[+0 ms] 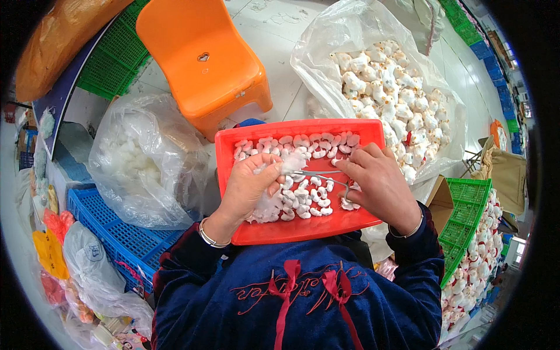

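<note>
- While the head view looks down, the left hand pinches a tuft of white fluff between thumb and forefinger; the right hand curls its fingers around the looped handles of a scissor-like metal tool, its tip at the fluff.
- Both hands are over a red tray close against the body, holding small white curved pieces, with more fluff at its left side.
- Beyond the tray, an orange chair stands on a pale tiled floor.
- On the left, a clear bag of fluff sits beside a blue crate.
- On the right, a large translucent bag gapes open around white stuffed shapes; nearer the body is a green crate beside more white-and-red ones.
</note>
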Demonstrator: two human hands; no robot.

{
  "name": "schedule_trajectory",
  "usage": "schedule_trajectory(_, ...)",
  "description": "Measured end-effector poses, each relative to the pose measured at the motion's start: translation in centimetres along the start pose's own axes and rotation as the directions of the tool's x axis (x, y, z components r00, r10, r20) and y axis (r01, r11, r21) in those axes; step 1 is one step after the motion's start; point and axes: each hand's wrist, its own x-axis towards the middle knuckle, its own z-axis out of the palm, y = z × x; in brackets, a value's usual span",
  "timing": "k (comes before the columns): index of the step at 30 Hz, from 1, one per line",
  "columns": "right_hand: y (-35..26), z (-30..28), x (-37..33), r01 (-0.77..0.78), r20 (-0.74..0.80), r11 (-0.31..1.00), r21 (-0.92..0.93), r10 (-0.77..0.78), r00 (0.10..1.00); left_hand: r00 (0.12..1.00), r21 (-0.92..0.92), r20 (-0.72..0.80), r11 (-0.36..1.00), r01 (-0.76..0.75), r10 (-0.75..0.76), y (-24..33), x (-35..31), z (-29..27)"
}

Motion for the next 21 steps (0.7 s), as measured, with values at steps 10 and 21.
schedule_trajectory(10,-0.5,2.0,0.1,0.001,0.132,0.995,0.097,-0.014,0.991,0.994,0.239,0.033,0.964,-0.113,0.108,0.1,-0.3,-0.1)
schedule_trajectory(21,0.3,1.6,-0.9,0.002,-0.049,0.977,0.214,0.009,0.999,0.98,0.494,-0.026,0.855,-0.159,0.197,1.6,-1.5,0.4)
